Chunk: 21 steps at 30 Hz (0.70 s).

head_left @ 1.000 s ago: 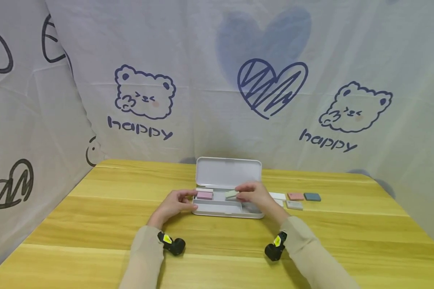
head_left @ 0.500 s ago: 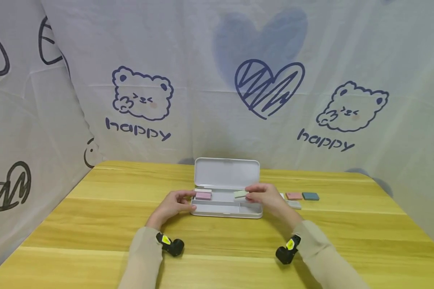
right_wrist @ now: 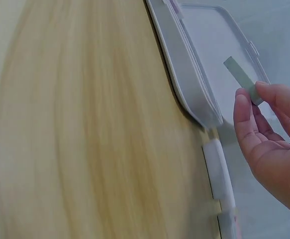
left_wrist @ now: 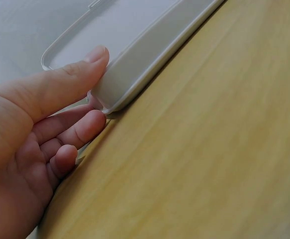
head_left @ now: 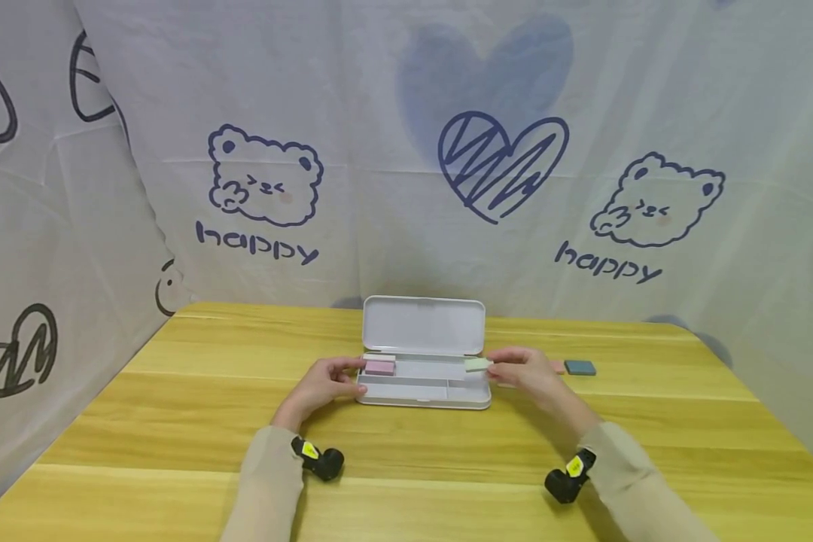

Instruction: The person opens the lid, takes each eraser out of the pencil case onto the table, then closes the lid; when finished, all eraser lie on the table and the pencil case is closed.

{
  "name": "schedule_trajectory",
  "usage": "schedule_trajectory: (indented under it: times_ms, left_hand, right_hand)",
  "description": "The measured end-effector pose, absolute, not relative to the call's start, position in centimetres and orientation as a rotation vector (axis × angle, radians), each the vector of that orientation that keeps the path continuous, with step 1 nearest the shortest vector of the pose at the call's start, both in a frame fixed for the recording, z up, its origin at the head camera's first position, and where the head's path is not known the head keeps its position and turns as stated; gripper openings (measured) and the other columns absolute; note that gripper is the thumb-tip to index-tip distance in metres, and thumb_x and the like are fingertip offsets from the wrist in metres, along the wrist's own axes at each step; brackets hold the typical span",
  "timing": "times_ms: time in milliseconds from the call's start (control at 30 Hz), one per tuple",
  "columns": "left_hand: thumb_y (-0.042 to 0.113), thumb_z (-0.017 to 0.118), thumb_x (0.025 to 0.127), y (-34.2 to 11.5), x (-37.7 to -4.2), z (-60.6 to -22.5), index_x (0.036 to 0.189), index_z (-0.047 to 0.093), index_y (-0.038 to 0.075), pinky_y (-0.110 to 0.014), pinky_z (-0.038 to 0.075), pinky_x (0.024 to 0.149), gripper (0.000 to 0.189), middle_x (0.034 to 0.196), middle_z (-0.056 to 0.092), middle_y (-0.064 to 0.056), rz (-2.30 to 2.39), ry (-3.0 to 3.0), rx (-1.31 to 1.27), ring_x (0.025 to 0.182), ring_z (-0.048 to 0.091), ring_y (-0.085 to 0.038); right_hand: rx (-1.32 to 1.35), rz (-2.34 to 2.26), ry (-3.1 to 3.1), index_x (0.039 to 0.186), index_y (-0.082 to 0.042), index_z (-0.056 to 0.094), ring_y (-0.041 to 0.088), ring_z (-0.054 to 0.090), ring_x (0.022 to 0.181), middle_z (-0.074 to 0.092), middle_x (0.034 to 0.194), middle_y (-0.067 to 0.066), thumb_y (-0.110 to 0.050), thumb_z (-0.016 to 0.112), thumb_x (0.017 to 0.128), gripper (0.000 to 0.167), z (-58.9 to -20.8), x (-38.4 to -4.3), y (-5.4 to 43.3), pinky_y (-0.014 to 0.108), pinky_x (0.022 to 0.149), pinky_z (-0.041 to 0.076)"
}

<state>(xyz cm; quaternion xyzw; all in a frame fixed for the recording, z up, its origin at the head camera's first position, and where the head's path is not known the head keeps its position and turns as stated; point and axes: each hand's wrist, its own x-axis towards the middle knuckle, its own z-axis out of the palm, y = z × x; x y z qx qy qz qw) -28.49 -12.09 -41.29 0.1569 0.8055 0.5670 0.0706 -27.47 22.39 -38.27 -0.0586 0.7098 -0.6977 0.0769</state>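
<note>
A white pencil case (head_left: 423, 326) lies on the table with its lid up. My left hand (head_left: 321, 386) grips its left end, the thumb (left_wrist: 80, 74) on the corner and the fingers behind it. A flat pale green eraser (head_left: 476, 365) is pinched by one end between the thumb and fingers of my right hand (head_left: 530, 373). It hangs over the right end of the case, and in the right wrist view it tilts above the case. A pink-purple eraser (head_left: 379, 368) and a white one (head_left: 379, 357) sit in the back compartment at the left.
A blue-grey eraser (head_left: 580, 367) and a partly hidden pink eraser (head_left: 557, 366) lie on the table right of the case. A white block (right_wrist: 217, 169) lies close by the case's right end. A printed cloth (head_left: 406, 256) hangs behind the table.
My right hand has moved right with the green eraser, from over the middle of the pencil case to its right end. My left hand stays at the left end.
</note>
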Motion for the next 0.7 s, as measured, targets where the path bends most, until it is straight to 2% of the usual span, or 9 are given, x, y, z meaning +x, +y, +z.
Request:
schedule_trajectory:
  times_ms: [100, 233, 400, 500, 633, 700]
  left_hand:
    - [0.007, 0.072, 0.073, -12.1, -28.5, -41.3, 0.117, 0.055, -0.003, -0.022, 0.036, 0.054, 0.048, 0.077, 0.053, -0.005, 1.708, 2.422, 0.473, 0.068, 0.044, -0.015]
    - [0.007, 0.072, 0.073, -12.0, -28.4, -41.2, 0.117, 0.055, -0.004, -0.022, 0.036, 0.055, 0.048, 0.080, 0.054, -0.005, 1.713, 2.422, 0.481, 0.069, 0.044, -0.015]
    - [0.008, 0.072, 0.073, -12.1, -28.5, -41.3, 0.117, 0.055, -0.005, -0.022, 0.037, 0.056, 0.049, 0.081, 0.054, -0.007, 1.724, 2.411, 0.494, 0.070, 0.045, -0.015]
    - [0.014, 0.074, 0.072, -12.3, -28.4, -41.3, 0.115, 0.057, -0.003, -0.022, 0.037, 0.056, 0.049, 0.080, 0.054, -0.007, 1.749, 2.401, 0.547, 0.069, 0.045, -0.014]
    - [0.020, 0.075, 0.071, -12.4, -28.3, -41.3, 0.114, 0.059, 0.000, -0.023, 0.037, 0.055, 0.050, 0.079, 0.055, -0.005, 1.780, 2.388, 0.638, 0.068, 0.045, -0.014]
    - [0.017, 0.075, 0.072, -12.4, -28.3, -41.3, 0.115, 0.058, -0.001, -0.023, 0.038, 0.056, 0.049, 0.080, 0.055, -0.006, 1.767, 2.397, 0.612, 0.069, 0.045, -0.014]
  right_hand:
    - [-0.165, -2.116, 2.107, 0.110, 0.021, 0.047, 0.017, 0.062, 0.072, 0.063, 0.082, 0.006, 0.010, 0.056, 0.081, 0.032, -38.2, -27.2, 23.0, 0.031, 0.072, 0.049]
    - [-0.174, -2.133, 2.112, 0.111, 0.022, 0.046, 0.018, 0.063, 0.074, 0.063, 0.085, 0.007, 0.010, 0.055, 0.082, 0.034, -38.2, -26.9, 23.8, 0.032, 0.073, 0.049]
    - [-0.320, -2.177, 2.076, 0.109, 0.018, 0.052, 0.016, 0.063, 0.075, 0.064, 0.085, 0.010, 0.000, 0.064, 0.079, 0.036, -38.6, -26.9, 25.4, 0.028, 0.071, 0.049]
    - [-0.368, -2.196, 2.036, 0.106, 0.015, 0.055, 0.016, 0.063, 0.075, 0.064, 0.085, 0.010, -0.004, 0.068, 0.077, 0.037, -38.7, -26.7, 26.3, 0.027, 0.070, 0.049]
    - [-0.237, -2.191, 2.054, 0.103, 0.017, 0.055, 0.016, 0.063, 0.075, 0.063, 0.085, 0.009, 0.002, 0.065, 0.077, 0.031, -38.1, -25.9, 26.9, 0.027, 0.071, 0.049]
    - [-0.220, -2.200, 2.033, 0.100, 0.015, 0.058, 0.016, 0.063, 0.074, 0.062, 0.085, 0.010, 0.008, 0.059, 0.079, 0.022, -37.9, -25.6, 27.3, 0.028, 0.071, 0.049]
